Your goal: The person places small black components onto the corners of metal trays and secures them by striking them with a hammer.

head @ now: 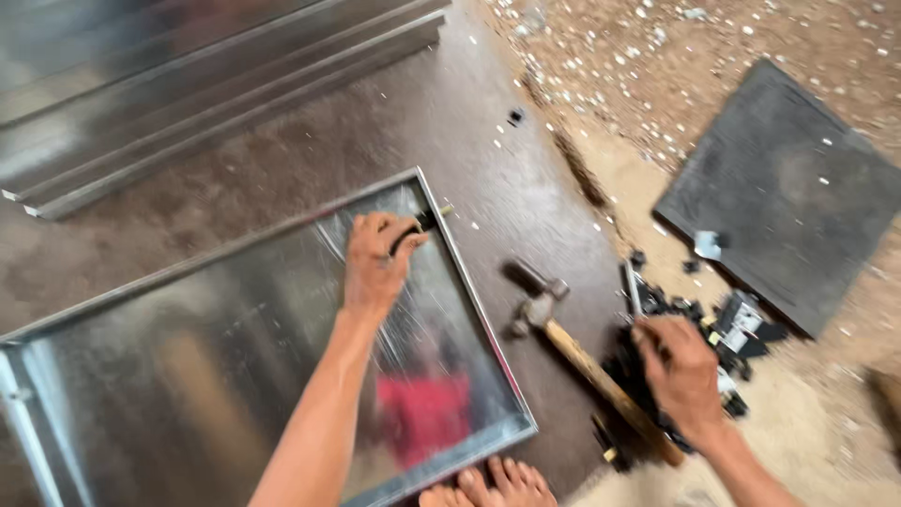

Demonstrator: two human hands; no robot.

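Head view, landmark: the shiny rectangular sheet-metal panel with a raised rim (235,376), lying flat on the dark brown board floor (450,131).
Left hand: the left hand (374,268) rests on the panel near its far right corner, fingers curled and clenched around a small black piece (413,235) held against the rim.
Right hand: the right hand (680,371) is well to the right of the panel, fingers bent down into a heap of small black plastic parts (694,319); whether it grasps one I cannot tell.
Hammer: a wooden-handled hammer with a steel head (563,329) lies between the panel and the heap, head toward the panel's right edge, handle running under the right hand.
Feet: bare toes (493,483) touch the panel's near right corner.
Beyond the panel: long folded grey metal strips (206,84) are stacked past its far edge.
Right of the heap: a dark grey square mat (798,178) lies on sandy ground strewn with white chips (648,56).
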